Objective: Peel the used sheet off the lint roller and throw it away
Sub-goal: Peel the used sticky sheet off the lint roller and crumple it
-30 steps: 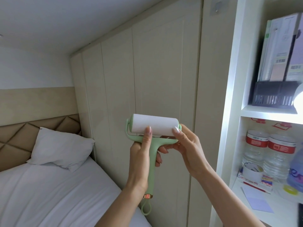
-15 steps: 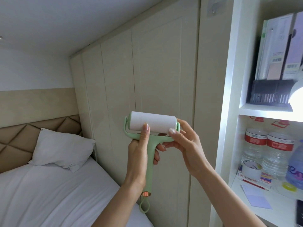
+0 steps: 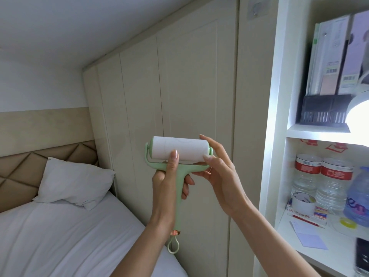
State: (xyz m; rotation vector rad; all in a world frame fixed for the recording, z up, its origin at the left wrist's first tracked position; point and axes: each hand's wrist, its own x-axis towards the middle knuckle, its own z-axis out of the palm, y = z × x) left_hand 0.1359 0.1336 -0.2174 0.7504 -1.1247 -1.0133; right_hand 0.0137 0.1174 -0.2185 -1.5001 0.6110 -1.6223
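Near the wardrobe, mid-scene | left hand [image 3: 166, 186] grips my lint roller [image 3: 180, 149] handle upright, steadying it | right hand [image 3: 221, 168] open — thumb probing roll's right end for the sheet edge

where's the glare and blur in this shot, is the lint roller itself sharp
Head view: a lamp at the right edge blows out white, washing the shelf; the dark object at the lower right is smeared; wide-angle bends the edges; the lint roller is fairly sharp and evenly lit.
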